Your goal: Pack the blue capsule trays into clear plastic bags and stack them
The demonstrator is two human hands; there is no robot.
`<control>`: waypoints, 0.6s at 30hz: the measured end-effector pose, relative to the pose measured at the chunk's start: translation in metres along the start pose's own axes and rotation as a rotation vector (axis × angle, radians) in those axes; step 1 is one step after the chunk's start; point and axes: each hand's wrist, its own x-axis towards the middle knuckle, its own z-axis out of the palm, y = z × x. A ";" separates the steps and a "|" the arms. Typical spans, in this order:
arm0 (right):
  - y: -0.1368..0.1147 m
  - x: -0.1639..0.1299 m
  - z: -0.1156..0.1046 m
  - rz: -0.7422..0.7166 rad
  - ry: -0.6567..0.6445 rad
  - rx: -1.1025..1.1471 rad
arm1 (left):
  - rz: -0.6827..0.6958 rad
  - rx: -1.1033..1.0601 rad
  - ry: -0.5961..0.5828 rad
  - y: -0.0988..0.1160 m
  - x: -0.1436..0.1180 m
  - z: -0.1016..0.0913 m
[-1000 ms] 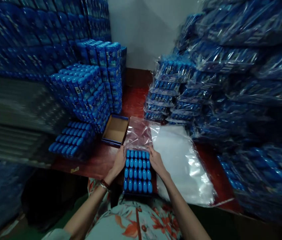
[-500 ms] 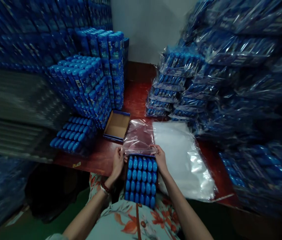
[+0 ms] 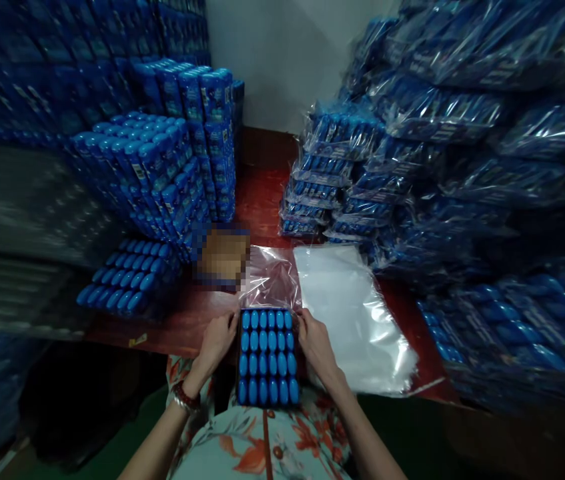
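Note:
A tray of blue-capped bottles [image 3: 267, 357], set in rows, is at the table's front edge close against my body. Beyond it a clear plastic bag [image 3: 271, 275] lies flat, its near edge meeting the tray's far end. My left hand [image 3: 218, 339] is closed at the far left corner, thumb and fingers pinching the bag's edge. At the far right corner my right hand [image 3: 315, 340] pinches the other side of the bag. Whether the bag's mouth is around the tray's end is hard to see.
A pile of clear bags [image 3: 349, 320] lies to the right. A blurred-out brown tray [image 3: 223, 259] sits behind my left hand. Unwrapped bottle blocks [image 3: 137, 173] stand left, with another block [image 3: 127, 275] nearer. Bagged packs [image 3: 342, 143] are stacked high on the right.
Both hands have come down slightly to the tray's far corners, bringing the bag's near edge against the tray. The whole scene has shifted left as my head turned.

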 end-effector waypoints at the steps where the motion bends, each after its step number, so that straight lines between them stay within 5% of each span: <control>1: -0.003 0.004 -0.003 0.018 0.001 -0.056 | 0.037 0.056 0.020 0.003 0.002 -0.003; 7: -0.008 0.038 -0.004 -0.015 -0.086 -0.192 | 0.389 0.163 0.044 0.017 0.022 -0.013; 10: -0.012 0.040 -0.004 -0.079 -0.103 -0.196 | 0.387 0.147 0.040 0.021 0.023 -0.016; 18: -0.017 -0.005 -0.011 -0.225 0.135 -0.123 | 0.352 -0.003 0.183 0.021 -0.023 -0.009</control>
